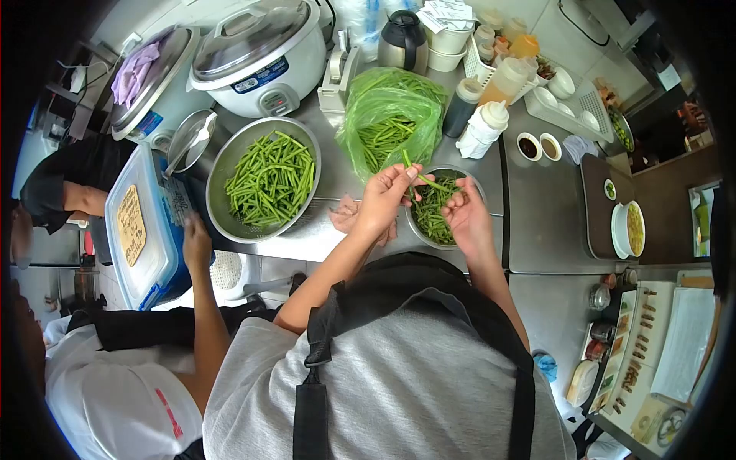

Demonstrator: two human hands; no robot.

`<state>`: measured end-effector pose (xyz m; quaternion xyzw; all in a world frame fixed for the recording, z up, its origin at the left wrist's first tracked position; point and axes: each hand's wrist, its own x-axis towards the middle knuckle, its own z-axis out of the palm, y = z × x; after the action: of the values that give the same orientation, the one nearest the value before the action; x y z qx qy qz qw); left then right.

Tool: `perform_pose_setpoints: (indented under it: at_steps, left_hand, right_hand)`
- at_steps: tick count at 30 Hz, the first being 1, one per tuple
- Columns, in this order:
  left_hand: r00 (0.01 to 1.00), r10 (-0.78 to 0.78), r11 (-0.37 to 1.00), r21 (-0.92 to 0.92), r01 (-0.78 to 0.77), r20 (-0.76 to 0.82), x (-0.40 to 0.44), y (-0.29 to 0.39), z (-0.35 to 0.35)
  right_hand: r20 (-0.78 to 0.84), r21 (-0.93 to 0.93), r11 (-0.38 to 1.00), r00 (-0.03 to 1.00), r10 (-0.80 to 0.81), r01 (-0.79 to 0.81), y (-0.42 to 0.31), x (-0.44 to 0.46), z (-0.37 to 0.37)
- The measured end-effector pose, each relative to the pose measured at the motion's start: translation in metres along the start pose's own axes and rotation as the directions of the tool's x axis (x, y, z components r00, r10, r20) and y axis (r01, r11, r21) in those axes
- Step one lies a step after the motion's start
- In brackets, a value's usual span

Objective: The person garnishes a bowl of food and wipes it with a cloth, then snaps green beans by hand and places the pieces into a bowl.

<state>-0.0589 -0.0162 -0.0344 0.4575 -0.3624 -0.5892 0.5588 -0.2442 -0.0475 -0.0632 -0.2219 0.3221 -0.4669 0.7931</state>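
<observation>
My left hand (389,195) pinches a green bean (431,183) between thumb and fingers, above a metal bowl (480,186). My right hand (466,215) is at the bean's other side, its fingers curled together; what they hold is too small to make out. Thin green pieces (433,222) lie in the bowl under both hands. Behind it stands an open green plastic bag (353,146) full of long beans. To the left, a large metal colander (217,205) holds cut green bean lengths (268,180).
Two big rice cookers (257,65) stand at the back left. Sauce bottles (462,103), a thermos (402,42) and a white basket (563,107) line the back. A brown tray (602,215) carries a soup bowl. A co-worker's hand (197,239) is beside a lidded plastic box (138,284).
</observation>
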Motion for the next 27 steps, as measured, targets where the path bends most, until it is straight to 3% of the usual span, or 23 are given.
perform_pose_setpoints:
  at_steps: [2, 5, 8, 15, 16, 19, 20, 23, 27]
  left_hand:
    - [1.0, -0.01, 1.0, -0.004, 0.01, -0.026, -0.001, 0.004, -0.001]
    - [0.999, 0.023, 0.999, -0.024, -0.024, -0.032, -0.001, 0.005, -0.001]
    - [0.992, 0.128, 0.987, -0.097, -0.129, -0.021, 0.009, -0.011, 0.003]
    - [0.989, 0.146, 0.981, -0.12, -0.149, -0.036, 0.001, -0.011, 0.023]
    - [0.975, 0.214, 0.973, -0.078, -0.219, -0.063, 0.003, -0.01, 0.022]
    - [0.958, 0.255, 0.965, -0.035, -0.261, -0.129, 0.004, 0.004, 0.019]
    - [0.952, 0.284, 0.957, -0.024, -0.289, -0.109, 0.005, 0.004, 0.016]
    - [0.959, 0.275, 0.96, -0.045, -0.278, -0.064, 0.008, -0.003, 0.015]
    - [0.996, 0.091, 0.991, -0.093, -0.092, -0.011, 0.001, 0.004, 0.024]
  right_hand:
    - [-0.07, -0.056, 0.997, 0.996, -0.058, 0.054, -0.004, 0.003, -0.012]
    - [0.067, -0.264, 0.964, 0.996, 0.062, -0.042, -0.011, -0.007, -0.005]
    - [0.175, -0.259, 0.951, 0.96, 0.219, -0.17, -0.002, -0.008, 0.005]
    - [0.101, -0.243, 0.962, 0.983, 0.152, -0.124, 0.014, -0.004, 0.02]
    - [0.073, -0.184, 0.971, 0.983, 0.17, -0.154, 0.013, -0.004, 0.017]
    - [0.016, -0.224, 0.969, 0.993, 0.114, -0.107, 0.01, -0.008, 0.008]
    - [0.003, -0.377, 0.924, 0.998, 0.064, -0.058, 0.009, -0.008, 0.006]
    - [0.086, -0.492, 0.871, 0.996, 0.025, 0.021, 0.011, -0.007, -0.001]
    - [0.259, -0.375, 0.921, 0.943, 0.209, -0.101, -0.003, -0.012, 0.024]
